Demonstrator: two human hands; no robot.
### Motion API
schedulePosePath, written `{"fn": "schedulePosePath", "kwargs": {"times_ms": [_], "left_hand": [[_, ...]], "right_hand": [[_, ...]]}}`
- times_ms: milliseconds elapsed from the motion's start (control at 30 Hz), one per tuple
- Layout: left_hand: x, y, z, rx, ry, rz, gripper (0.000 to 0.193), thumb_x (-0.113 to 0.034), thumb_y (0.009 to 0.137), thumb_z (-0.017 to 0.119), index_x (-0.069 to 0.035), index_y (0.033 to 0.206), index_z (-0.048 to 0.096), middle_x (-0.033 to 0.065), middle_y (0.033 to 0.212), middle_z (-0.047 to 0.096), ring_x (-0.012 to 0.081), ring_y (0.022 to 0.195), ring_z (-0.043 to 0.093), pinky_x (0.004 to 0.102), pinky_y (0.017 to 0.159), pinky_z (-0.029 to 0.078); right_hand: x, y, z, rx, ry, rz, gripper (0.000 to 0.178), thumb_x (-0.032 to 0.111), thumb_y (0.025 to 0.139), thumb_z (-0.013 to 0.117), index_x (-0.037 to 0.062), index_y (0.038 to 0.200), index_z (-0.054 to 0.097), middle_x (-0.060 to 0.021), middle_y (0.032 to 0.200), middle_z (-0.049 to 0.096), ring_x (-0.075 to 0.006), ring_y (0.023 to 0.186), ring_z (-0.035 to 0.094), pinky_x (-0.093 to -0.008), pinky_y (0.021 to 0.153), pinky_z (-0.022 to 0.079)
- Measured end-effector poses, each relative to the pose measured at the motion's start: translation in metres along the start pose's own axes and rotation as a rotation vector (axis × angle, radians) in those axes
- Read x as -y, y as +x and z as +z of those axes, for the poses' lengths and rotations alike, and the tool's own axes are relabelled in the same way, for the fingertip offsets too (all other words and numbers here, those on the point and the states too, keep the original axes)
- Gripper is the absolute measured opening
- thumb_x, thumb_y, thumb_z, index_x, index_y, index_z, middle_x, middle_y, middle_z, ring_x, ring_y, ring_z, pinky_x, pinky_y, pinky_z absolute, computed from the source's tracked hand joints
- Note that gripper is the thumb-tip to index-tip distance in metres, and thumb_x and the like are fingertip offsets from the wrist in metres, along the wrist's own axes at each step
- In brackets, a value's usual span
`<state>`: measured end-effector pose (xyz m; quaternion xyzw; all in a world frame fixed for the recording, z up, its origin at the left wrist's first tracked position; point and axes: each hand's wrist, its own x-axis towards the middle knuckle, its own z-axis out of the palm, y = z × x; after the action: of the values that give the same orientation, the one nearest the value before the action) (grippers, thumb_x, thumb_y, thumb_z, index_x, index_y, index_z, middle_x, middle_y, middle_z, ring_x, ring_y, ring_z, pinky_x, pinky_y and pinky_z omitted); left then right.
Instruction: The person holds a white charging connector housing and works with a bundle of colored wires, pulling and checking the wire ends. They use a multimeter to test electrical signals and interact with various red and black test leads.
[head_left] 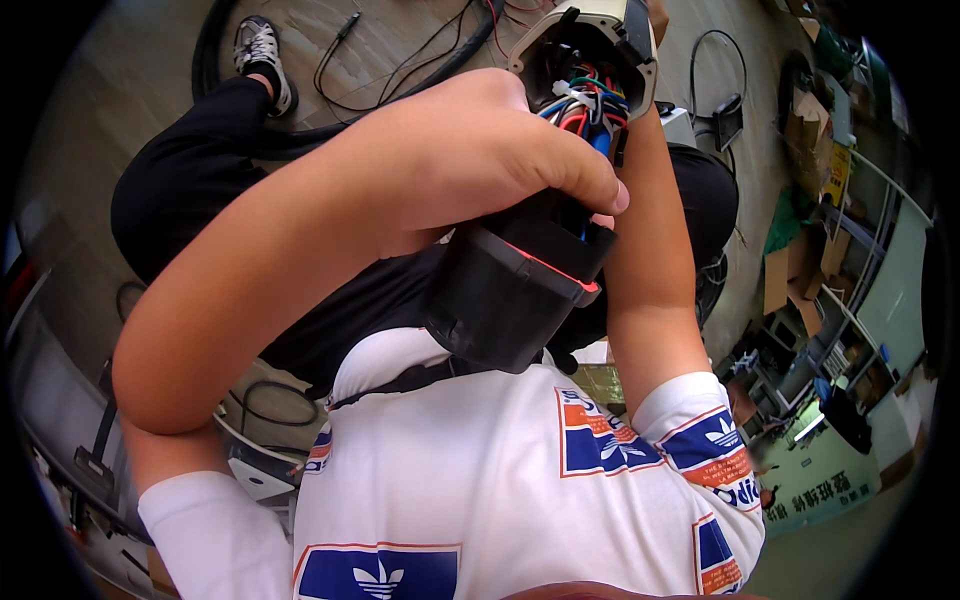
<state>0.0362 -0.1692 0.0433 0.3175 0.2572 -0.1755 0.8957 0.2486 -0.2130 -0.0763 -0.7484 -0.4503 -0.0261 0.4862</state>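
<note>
Grey floor [150, 110] beyond, right hand [657, 18] mostly behind beige housing [642, 85].

Wires [590, 95] crowd the beige housing [600, 10], while open floor [682, 62] separates it from a looped cable [745, 72].

The left hand [500, 150] holds a black part [505, 300] near coloured wires [590, 98] in a beige housing [598, 14].

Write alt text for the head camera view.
A person's left hand grips a red-edged black plastic housing, with coloured wires in the open end of a pale casing beyond it; the right hand, mostly hidden, is at the casing's far end.
</note>
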Motion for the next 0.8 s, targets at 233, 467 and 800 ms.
{"fn": "schedulePosePath", "kwargs": {"times_ms": [233, 467, 800], "left_hand": [[0.003, 0.007, -0.043, 0.026, 0.163, 0.143, 0.054, -0.01, 0.077, 0.082, 0.004, 0.121, 0.055, 0.0117, 0.099, 0.068, 0.0196, 0.087, 0.072, 0.0322, 0.083, 0.058], [0.002, 0.009, -0.053, 0.014, -0.001, 0.202, 0.054, -0.01, 0.076, 0.084, 0.004, 0.119, 0.054, 0.0115, 0.095, 0.069, 0.019, 0.085, 0.072, 0.0326, 0.082, 0.058], [0.006, 0.001, -0.057, -0.026, 0.078, 0.104, 0.06, -0.015, 0.077, 0.086, 0.002, 0.123, 0.053, 0.0086, 0.1, 0.066, 0.014, 0.087, 0.067, 0.0291, 0.082, 0.055]], "right_hand": [[-0.014, 0.008, 0.02, 0.007, -0.073, 0.019, 0.018, 0.007, 0.085, 0.071, 0.0044, 0.101, 0.063, -0.0044, 0.079, 0.062, -0.0108, 0.061, 0.055, -0.0278, 0.055, 0.044], [-0.02, 0.005, 0.029, 0.029, -0.109, -0.006, 0.017, 0.008, 0.086, 0.071, 0.0036, 0.1, 0.063, -0.0065, 0.084, 0.064, -0.0128, 0.062, 0.056, -0.0287, 0.056, 0.046], [-0.018, 0.007, 0.031, 0.019, -0.174, -0.019, 0.022, 0.013, 0.085, 0.071, 0.0033, 0.103, 0.064, -0.0086, 0.081, 0.063, -0.0164, 0.063, 0.058, -0.0309, 0.057, 0.046]]}}
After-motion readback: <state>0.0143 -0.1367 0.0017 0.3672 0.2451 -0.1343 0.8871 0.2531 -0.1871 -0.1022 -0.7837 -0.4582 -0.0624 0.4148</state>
